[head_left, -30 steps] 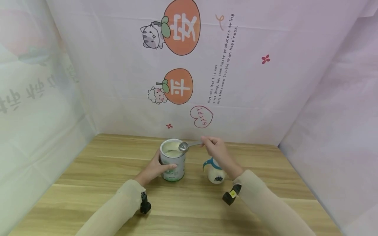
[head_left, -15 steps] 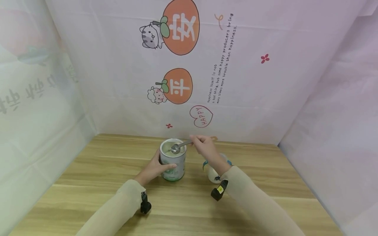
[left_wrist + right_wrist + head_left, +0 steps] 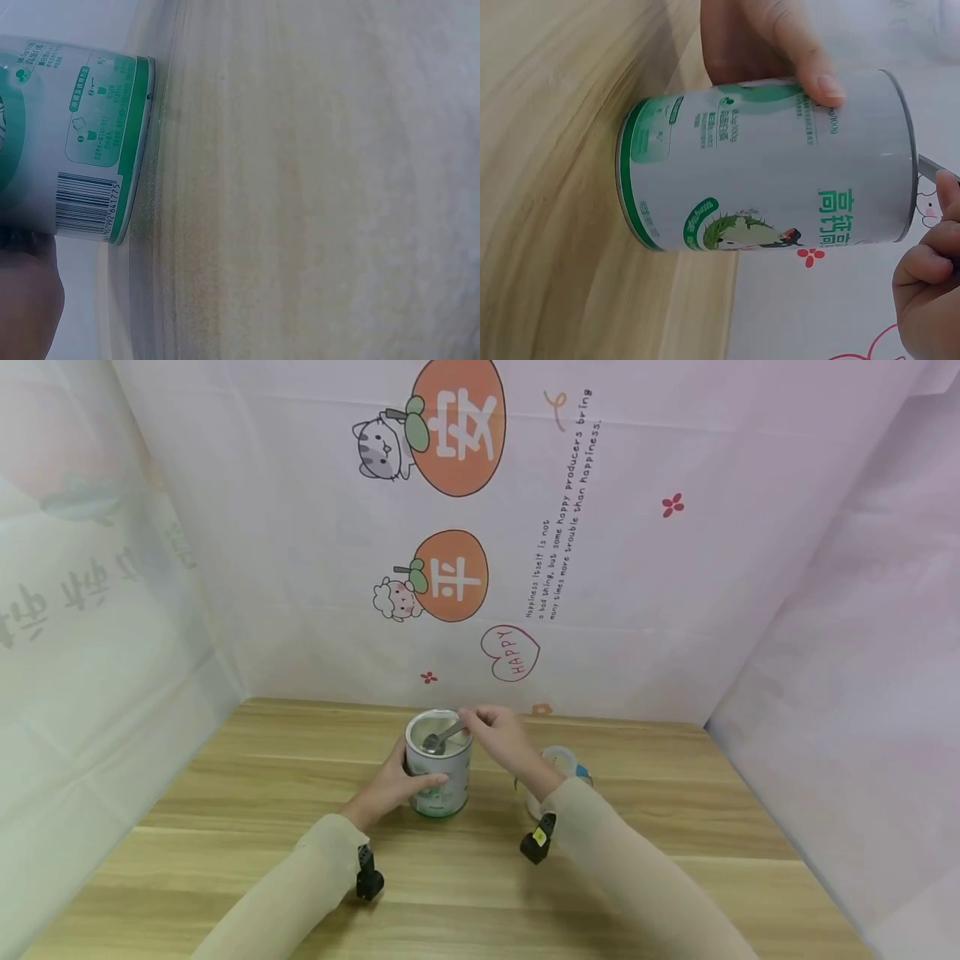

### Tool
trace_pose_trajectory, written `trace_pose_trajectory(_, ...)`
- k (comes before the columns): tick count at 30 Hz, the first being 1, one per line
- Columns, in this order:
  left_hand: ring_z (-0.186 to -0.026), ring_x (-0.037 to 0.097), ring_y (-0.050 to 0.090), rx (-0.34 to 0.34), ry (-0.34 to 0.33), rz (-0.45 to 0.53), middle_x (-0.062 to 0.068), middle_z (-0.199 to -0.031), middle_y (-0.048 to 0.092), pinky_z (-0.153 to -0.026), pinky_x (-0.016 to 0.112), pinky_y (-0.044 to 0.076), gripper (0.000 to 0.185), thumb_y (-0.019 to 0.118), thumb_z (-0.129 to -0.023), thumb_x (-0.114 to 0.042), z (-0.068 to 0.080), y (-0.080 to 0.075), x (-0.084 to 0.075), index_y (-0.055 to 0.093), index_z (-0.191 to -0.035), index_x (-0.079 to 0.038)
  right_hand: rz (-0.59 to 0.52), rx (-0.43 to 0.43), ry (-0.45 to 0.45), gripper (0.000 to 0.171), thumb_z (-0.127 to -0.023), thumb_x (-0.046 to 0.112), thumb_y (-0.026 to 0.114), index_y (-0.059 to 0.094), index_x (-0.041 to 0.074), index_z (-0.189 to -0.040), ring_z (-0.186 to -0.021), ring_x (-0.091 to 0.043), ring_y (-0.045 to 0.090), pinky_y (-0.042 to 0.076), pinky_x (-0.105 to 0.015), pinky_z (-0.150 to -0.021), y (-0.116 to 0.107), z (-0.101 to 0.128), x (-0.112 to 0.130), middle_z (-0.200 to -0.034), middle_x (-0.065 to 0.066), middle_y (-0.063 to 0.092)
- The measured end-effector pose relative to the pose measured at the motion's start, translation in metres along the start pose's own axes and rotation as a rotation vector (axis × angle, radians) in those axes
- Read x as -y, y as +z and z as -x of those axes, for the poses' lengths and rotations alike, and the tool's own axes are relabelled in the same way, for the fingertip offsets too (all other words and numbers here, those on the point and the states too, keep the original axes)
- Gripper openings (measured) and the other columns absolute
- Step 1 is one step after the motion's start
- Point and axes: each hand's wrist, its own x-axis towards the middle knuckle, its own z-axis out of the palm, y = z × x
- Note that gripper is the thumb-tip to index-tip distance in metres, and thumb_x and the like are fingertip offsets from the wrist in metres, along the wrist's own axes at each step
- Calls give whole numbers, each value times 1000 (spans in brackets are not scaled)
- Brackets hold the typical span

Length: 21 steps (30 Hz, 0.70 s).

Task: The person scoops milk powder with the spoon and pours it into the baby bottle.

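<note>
Only overhead: spoon (image 3: 442,738) inside can (image 3: 438,766) (open).

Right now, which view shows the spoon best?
The head view: the spoon dips its bowl into the open tin, its handle pinched by the right hand. The right wrist view catches only a sliver of handle past the tin's rim. The left wrist view shows none.

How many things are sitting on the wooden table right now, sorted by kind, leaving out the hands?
Tins: 1, the open green-and-white tin
Spoons: 1, the metal spoon dipped into that tin
Bottles: 1, the small bottle partly hidden behind the right forearm
Total: 3
</note>
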Motion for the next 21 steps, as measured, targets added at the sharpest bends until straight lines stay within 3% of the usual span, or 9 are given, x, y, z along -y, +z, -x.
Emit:
trace_pose_trajectory(7, -139, 30, 36, 30, 17, 16, 4, -152, 36, -112, 58, 28, 99, 83, -85, -33, 1, 0, 0, 16, -157, -33, 120, 23, -131, 34, -103, 29, 58, 65, 4, -80, -56, -12, 40, 35, -24, -50, 2, 0, -2, -62, 1, 49)
trace_pose_trajectory(21, -140, 30, 35, 29, 23, 19, 6, -154, 34, -113, 58, 28, 99, 82, -86, -30, 1, 0, 1, 14, -158, -31, 340, 27, -227, 24, -101, 22, 63, 64, 12, -79, -53, -8, 46, 42, -22, -49, 5, -11, -3, -63, 5, 55)
